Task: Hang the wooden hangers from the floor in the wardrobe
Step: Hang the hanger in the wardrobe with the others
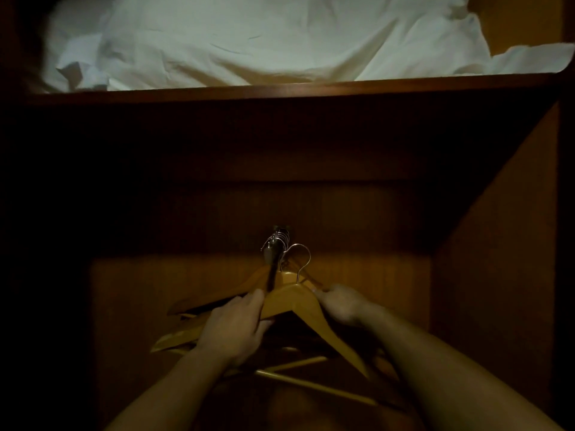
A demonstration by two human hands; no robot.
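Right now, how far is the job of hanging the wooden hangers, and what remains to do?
Done: several hung hangers already have hooks over the rail. In hand: the left hand and right hand grip the front hanger; its hook seems beside the rail, not yet over it. Left: seat that hook. The floor is out of view, so any remaining hangers cannot be counted.

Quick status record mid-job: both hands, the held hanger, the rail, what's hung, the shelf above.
left hand: grips the front hanger on its left arm
right hand: fingers hold the same hanger's right shoulder, near the neck
hook: upright, just right of the rail's end, seemingly not on it yet
rail: metal, end pointing at the camera, several wire hooks over it
hung hangers: wooden, behind the front hanger
shelf: above, white linen lying on it
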